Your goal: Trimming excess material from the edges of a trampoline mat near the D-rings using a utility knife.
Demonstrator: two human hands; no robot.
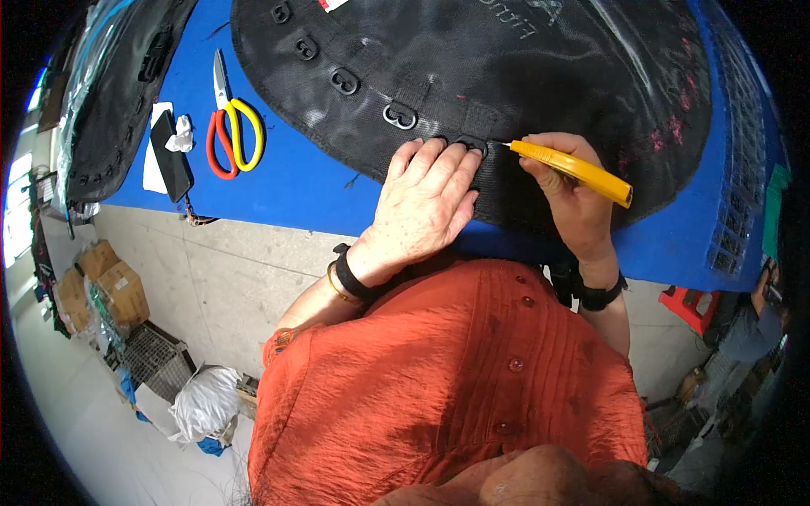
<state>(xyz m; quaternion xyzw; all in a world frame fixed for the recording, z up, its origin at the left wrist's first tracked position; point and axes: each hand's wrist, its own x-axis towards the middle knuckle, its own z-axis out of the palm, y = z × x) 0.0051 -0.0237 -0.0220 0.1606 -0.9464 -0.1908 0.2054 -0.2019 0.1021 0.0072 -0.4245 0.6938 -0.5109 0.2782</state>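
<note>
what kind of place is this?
Probably a sewing or bag-making workshop. A black fabric panel with plastic loops lies on a blue worktable, scissors lie nearby, the right hand holds a yellow cutter, and cartons sit on the floor.

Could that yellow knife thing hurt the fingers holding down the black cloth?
It might. The left hand presses flat on the black woven fabric panel, and its fingertips lie very close to the tip of the yellow utility knife in the right hand. A slip toward the left could nick a finger. The tip could also cut the fabric beside the black plastic loop it works at.
</note>
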